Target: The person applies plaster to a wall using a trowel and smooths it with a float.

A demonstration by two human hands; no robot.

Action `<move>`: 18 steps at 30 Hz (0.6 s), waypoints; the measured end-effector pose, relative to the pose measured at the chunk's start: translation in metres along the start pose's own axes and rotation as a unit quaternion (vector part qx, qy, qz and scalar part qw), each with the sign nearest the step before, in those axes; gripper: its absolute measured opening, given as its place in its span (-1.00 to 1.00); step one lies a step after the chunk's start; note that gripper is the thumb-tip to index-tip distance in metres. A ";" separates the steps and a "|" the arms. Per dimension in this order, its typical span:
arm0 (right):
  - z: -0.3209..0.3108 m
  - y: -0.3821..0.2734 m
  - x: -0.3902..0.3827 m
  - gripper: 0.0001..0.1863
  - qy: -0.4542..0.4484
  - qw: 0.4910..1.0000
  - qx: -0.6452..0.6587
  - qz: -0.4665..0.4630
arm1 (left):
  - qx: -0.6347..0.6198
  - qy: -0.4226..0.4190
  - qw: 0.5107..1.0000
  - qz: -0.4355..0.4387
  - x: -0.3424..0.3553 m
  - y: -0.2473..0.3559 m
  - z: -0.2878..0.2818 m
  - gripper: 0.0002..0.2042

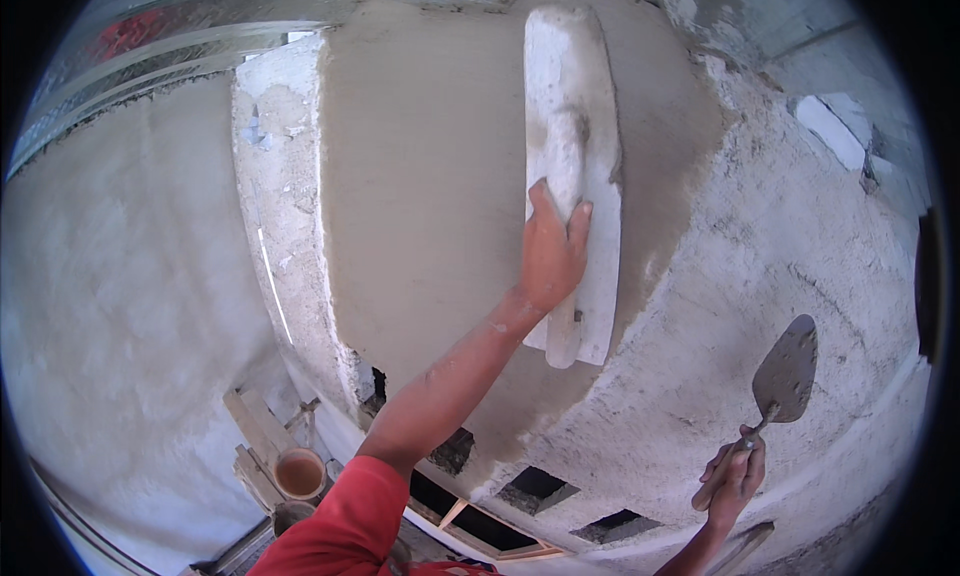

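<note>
My left hand grips the handle of a long, white, plaster-crusted float, which lies upright against the wet grey-brown plaster of the wall in front of me. Lower on the right, my right hand is closed round the handle of a pointing trowel. Its grey blade points up and has specks of mortar on it. Behind that blade is rough, paler wall, where the fresh plaster ends in an uneven edge.
At left, a pale vertical strip borders a smoother plastered surface. Lower left, a bucket of brownish liquid stands by wooden boards. Dark square openings and a wooden-framed opening line the bottom. A beam crosses the top left.
</note>
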State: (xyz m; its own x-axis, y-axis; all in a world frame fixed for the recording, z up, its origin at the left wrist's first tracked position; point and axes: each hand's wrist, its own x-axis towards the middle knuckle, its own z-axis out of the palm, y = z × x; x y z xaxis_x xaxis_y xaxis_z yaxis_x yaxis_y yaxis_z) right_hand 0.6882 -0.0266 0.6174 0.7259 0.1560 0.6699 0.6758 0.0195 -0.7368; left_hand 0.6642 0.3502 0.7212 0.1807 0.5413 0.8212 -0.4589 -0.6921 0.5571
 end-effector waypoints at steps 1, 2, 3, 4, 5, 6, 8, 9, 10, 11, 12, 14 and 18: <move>-0.004 0.001 -0.001 -0.32 0.004 1.000 -0.006 0.000 | 0.000 -0.017 1.000 -0.005 0.003 0.009 0.001 -0.45; -0.007 0.002 -0.002 -0.33 0.009 1.000 -0.004 0.004 | 0.020 -0.045 0.999 -0.023 0.001 0.020 0.006 -0.44; -0.008 0.004 -0.003 -0.34 0.010 1.000 0.000 0.008 | 0.044 -0.070 0.996 -0.041 -0.001 0.029 0.009 -0.42; -0.010 0.005 -0.004 -0.35 0.009 1.000 0.002 0.010 | 0.066 -0.092 0.992 -0.060 -0.005 0.034 0.014 -0.41; -0.012 0.007 -0.006 -0.34 0.020 1.000 -0.001 0.016 | 0.059 -0.068 0.996 -0.021 -0.015 0.028 0.024 -0.37; -0.014 0.011 -0.009 -0.34 0.027 0.999 -0.001 0.023 | 0.057 -0.086 0.994 -0.038 -0.025 0.028 0.028 -0.37; -0.016 0.018 -0.010 -0.34 0.030 0.999 -0.002 0.025 | 0.051 -0.112 0.990 -0.068 -0.048 0.029 0.033 -0.38; -0.017 0.019 -0.010 -0.33 0.026 0.999 -0.002 0.023 | 0.054 -0.121 0.989 -0.071 -0.061 0.025 0.036 -0.38; -0.019 0.019 -0.011 -0.33 0.022 1.000 -0.006 0.021 | 0.052 -0.130 0.987 -0.075 -0.079 0.015 0.041 -0.37; -0.017 0.019 -0.011 -0.38 0.021 1.000 0.002 0.020 | 0.054 -0.139 0.986 -0.079 -0.094 0.006 0.040 -0.37; -0.015 0.018 -0.011 -0.38 0.020 1.000 -0.009 0.020 | 0.049 -0.135 0.986 -0.083 -0.107 -0.003 0.038 -0.36; -0.008 0.016 -0.013 -0.39 0.015 0.999 -0.025 0.021 | 0.047 -0.126 0.987 -0.089 -0.123 -0.016 0.029 -0.35; -0.014 0.007 -0.016 -0.46 -0.031 0.997 0.011 0.064 | 0.066 -0.111 0.990 -0.063 -0.106 -0.022 0.016 -0.34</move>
State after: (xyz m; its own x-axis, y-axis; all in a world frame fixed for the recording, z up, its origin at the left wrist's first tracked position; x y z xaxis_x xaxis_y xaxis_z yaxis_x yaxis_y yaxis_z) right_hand 0.6831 -0.0433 0.6025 0.7966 0.2186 0.5636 0.5744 0.0167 -0.8184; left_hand 0.6688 0.3004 0.6239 0.4220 0.5190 0.7433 -0.3060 -0.6903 0.6557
